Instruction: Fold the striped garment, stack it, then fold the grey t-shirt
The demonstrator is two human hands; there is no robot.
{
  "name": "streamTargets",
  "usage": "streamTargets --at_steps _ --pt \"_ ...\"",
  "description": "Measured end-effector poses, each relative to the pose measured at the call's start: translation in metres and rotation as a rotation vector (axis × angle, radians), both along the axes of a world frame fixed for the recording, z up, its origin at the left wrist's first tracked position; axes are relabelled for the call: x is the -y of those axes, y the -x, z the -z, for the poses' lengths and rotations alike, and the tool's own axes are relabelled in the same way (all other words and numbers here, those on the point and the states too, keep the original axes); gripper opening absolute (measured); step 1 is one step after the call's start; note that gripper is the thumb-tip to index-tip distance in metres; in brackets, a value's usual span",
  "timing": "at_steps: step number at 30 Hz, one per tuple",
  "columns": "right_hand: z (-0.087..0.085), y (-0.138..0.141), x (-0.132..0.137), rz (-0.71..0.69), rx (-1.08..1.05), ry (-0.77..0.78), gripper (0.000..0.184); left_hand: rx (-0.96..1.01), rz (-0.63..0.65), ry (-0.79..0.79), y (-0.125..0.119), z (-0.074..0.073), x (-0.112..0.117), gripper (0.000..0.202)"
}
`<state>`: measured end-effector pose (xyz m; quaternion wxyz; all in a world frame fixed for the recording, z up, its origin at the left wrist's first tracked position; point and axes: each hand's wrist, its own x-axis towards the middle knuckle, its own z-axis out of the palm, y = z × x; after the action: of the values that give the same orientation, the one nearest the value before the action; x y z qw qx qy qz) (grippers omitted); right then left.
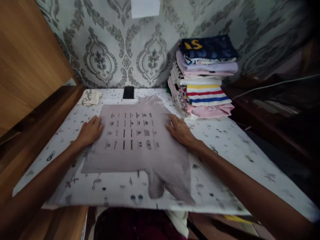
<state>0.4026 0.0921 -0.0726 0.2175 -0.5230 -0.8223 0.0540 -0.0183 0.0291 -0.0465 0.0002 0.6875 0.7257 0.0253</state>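
A dusty-pink T-shirt (135,146) with rows of small black symbols lies flat on a white patterned table cover (225,143). My left hand (89,131) rests flat on the shirt's left edge, fingers stretched out. My right hand (179,130) presses flat on the shirt's right edge, fingers spread. Neither hand grips anything. One sleeve (160,185) trails toward the near edge of the table.
A tall stack of folded clothes (203,78) stands at the back right against the patterned wall. A black phone (128,92) and a small cream cloth (89,98) lie at the back. A wooden cabinet (27,63) borders the left side.
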Motion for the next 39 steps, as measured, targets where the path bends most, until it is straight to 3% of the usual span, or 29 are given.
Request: streamTargets --at_steps 3,7,11,16,18,23,26,31,35,39 --pt "-0.005 -0.008 0.052 -0.071 -0.054 -0.042 0.044 0.089 0.203 -0.029 -0.008 -0.011 0.03 0.06" --pt "-0.012 -0.01 0.128 -0.273 -0.068 -0.028 0.036 0.245 0.517 0.169 -0.031 -0.027 0.083 0.054" --pt "-0.018 -0.01 0.183 -0.472 -0.05 0.073 0.037 0.22 0.566 0.214 -0.047 -0.032 0.129 0.048" --pt "-0.028 -0.019 0.217 -0.542 -0.058 0.172 0.06 0.163 0.561 0.099 -0.04 -0.025 0.146 0.034" --pt "-0.027 -0.022 0.223 -0.549 -0.055 0.173 0.062 0.109 0.556 0.065 -0.033 -0.022 0.146 0.032" --pt "-0.019 -0.022 0.23 -0.507 -0.11 0.102 0.023 -0.05 0.481 -0.003 -0.017 -0.013 0.144 0.041" --pt "-0.024 -0.019 0.232 -0.486 -0.175 0.119 0.024 -0.038 0.459 -0.02 -0.005 -0.006 0.143 0.043" --pt "-0.05 -0.019 0.235 -0.472 -0.266 0.306 0.037 0.021 0.466 -0.061 0.018 0.003 0.139 0.042" --pt "-0.064 -0.016 0.211 -0.557 -0.298 0.375 0.033 0.09 0.52 0.075 0.011 -0.017 0.125 0.036" --pt "-0.054 0.013 0.153 -0.435 -0.173 0.209 0.04 0.135 0.531 0.103 -0.04 -0.045 0.098 0.039"
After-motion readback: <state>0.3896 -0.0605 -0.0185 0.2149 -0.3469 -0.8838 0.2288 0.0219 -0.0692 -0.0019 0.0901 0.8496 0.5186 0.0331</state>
